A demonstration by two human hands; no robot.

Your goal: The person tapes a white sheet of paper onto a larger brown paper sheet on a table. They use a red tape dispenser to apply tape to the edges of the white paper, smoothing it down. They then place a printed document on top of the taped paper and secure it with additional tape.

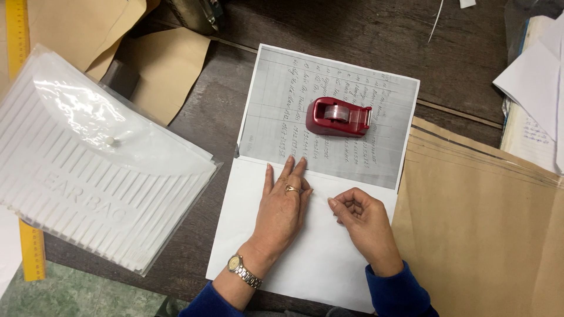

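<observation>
My left hand (283, 208) lies flat, fingers spread, on a blank white sheet (311, 258), its fingertips at the edge where a grey lined photocopied page (276, 100) begins. It wears a ring and a wristwatch. My right hand (361, 220) rests just to the right on the same white sheet, fingers curled in loosely with the thumb extended; nothing is visible in it. A red tape dispenser (338, 117) with a clear roll stands on the photocopied page, a short way beyond both hands.
A translucent plastic snap-button folder (88, 158) lies at the left over a yellow ruler (30, 246). Brown envelopes (482, 223) are stacked at the right, more brown paper (158, 70) at the top left. Loose white papers (537, 76) sit at the top right on the dark wooden table (458, 53).
</observation>
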